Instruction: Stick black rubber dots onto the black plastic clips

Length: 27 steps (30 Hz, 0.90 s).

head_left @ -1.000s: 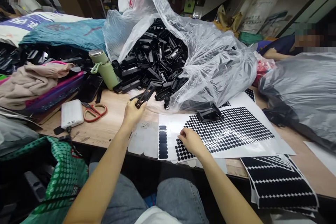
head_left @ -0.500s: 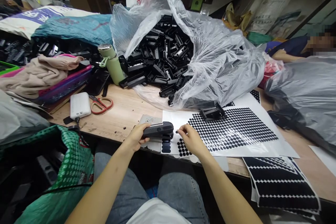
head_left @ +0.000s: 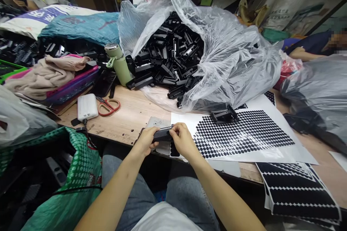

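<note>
My left hand (head_left: 146, 140) is wrapped round a long black plastic part with a ribbed side (head_left: 162, 135), held level over the table's front edge. At the right end of that part, my right hand (head_left: 182, 138) is closed in a pinch, its fingertips touching the end. The round black sticker it carried is mostly hidden by the fingers. Beneath and to the right lies a white sheet with rows of round black stickers (head_left: 244, 133). A black plastic part (head_left: 224, 115) rests on the sheet's back edge.
Behind the hands, a clear plastic bag (head_left: 233, 57) spills many black parts (head_left: 168, 57). To the left are red-handled scissors (head_left: 108, 107), a white power bank (head_left: 87, 107) and a green bottle (head_left: 120, 66). A green bag (head_left: 78, 166) stands lower left; black sticker sheets (head_left: 300, 189) hang lower right.
My right hand has moved left from above the sheet to the black part's right end, bringing the small round sticker. My left hand still holds the part. The view has shifted slightly.
</note>
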{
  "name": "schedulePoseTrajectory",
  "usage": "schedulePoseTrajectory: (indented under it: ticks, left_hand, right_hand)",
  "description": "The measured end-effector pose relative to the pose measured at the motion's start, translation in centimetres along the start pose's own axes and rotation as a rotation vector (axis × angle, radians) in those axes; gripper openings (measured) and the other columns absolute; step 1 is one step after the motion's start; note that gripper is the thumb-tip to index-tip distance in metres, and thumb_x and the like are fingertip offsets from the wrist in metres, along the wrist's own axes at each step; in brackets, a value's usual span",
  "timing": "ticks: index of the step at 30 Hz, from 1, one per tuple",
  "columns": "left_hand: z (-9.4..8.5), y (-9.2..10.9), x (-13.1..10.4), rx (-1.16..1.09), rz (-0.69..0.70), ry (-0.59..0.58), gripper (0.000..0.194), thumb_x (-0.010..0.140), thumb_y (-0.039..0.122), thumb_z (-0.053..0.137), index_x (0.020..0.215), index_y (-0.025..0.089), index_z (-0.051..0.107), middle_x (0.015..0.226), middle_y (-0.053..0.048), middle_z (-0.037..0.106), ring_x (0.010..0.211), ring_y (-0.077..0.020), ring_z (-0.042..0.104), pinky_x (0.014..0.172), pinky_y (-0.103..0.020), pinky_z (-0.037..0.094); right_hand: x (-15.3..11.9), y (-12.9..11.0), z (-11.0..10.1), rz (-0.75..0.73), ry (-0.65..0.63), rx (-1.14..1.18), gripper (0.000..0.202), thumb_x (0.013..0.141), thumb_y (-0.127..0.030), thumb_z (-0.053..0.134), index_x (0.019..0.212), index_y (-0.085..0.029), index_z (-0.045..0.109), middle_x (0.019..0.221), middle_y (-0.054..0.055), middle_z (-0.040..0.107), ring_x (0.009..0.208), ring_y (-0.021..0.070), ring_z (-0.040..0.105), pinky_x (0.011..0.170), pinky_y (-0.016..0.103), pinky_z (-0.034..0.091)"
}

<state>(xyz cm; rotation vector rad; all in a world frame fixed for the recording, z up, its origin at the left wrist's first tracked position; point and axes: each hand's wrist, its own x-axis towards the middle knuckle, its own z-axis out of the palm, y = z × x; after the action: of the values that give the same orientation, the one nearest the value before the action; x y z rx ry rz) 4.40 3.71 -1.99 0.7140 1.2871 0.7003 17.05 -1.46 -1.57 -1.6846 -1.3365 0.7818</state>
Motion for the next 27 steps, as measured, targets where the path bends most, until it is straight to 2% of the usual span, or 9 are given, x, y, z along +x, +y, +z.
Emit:
schedulePoseTrajectory:
  ticks: [5,8,10,12,15,20,27]
  left_hand:
    - [-0.4,0.0,-0.3,-0.007,0.022,-0.033,0.017,0.064,0.028,0.06,0.063,0.014,0.051,0.045,0.006,0.041,0.026,-0.0025,0.034,0.026,-0.012,0.016]
    - [-2.0,0.4,-0.8,-0.005,0.034,-0.05,0.021,0.063,0.03,0.06,0.06,0.014,0.047,0.044,0.006,0.04,0.027,-0.0027,0.035,0.026,-0.012,0.012]
    - [-3.3,0.7,-1.1,0.017,0.045,-0.033,0.023,0.062,0.031,0.061,0.059,0.014,0.046,0.043,0.006,0.039,0.027,-0.0025,0.035,0.027,-0.011,0.01]
    - [-4.5,0.9,-1.4,0.043,0.053,-0.006,0.024,0.062,0.033,0.061,0.061,0.014,0.047,0.043,0.007,0.039,0.027,-0.0019,0.034,0.027,-0.011,0.009]
    - [-5.3,0.9,-1.6,0.061,0.049,0.023,0.025,0.061,0.034,0.062,0.062,0.014,0.047,0.045,0.007,0.04,0.027,-0.0017,0.034,0.027,-0.01,0.01]
    - [-5.3,0.4,-1.5,0.052,0.047,0.029,0.026,0.061,0.035,0.062,0.061,0.013,0.048,0.044,0.006,0.041,0.026,-0.0029,0.036,0.026,-0.01,0.009]
    - [-5.6,0.2,-1.4,0.005,0.034,0.024,0.023,0.062,0.032,0.062,0.062,0.014,0.048,0.045,0.007,0.041,0.027,-0.0016,0.035,0.026,-0.01,0.011]
  right_hand:
    - [0.5,0.5,-0.1,-0.063,0.081,-0.112,0.008,0.08,-0.024,0.046,0.074,-0.02,0.05,0.092,0.006,0.052,0.089,0.0179,0.05,0.081,0.031,0.04]
    - [1.9,1.8,-0.6,0.081,0.136,-0.302,0.017,0.084,-0.029,0.041,0.089,-0.018,0.052,0.097,0.009,0.053,0.085,0.019,0.053,0.077,0.031,0.04]
    - [2.7,2.6,-0.7,0.183,0.109,-0.427,0.02,0.083,-0.029,0.043,0.093,-0.015,0.053,0.098,0.013,0.054,0.086,0.0222,0.054,0.076,0.033,0.039]
    - [3.2,3.1,-0.3,0.223,0.069,-0.48,0.02,0.079,-0.027,0.05,0.091,-0.012,0.055,0.098,0.017,0.055,0.089,0.0266,0.054,0.075,0.035,0.038]
    - [3.4,3.1,0.5,0.25,0.062,-0.5,0.019,0.078,-0.023,0.052,0.09,-0.01,0.057,0.1,0.021,0.054,0.092,0.0309,0.053,0.074,0.037,0.038]
    - [3.6,2.7,1.5,0.275,0.102,-0.506,0.024,0.077,-0.022,0.052,0.096,-0.008,0.056,0.103,0.023,0.053,0.096,0.0346,0.052,0.074,0.039,0.038]
    - [3.7,2.9,1.5,0.241,0.153,-0.415,0.016,0.082,-0.019,0.042,0.084,-0.015,0.058,0.091,0.016,0.059,0.085,0.0268,0.056,0.073,0.034,0.039]
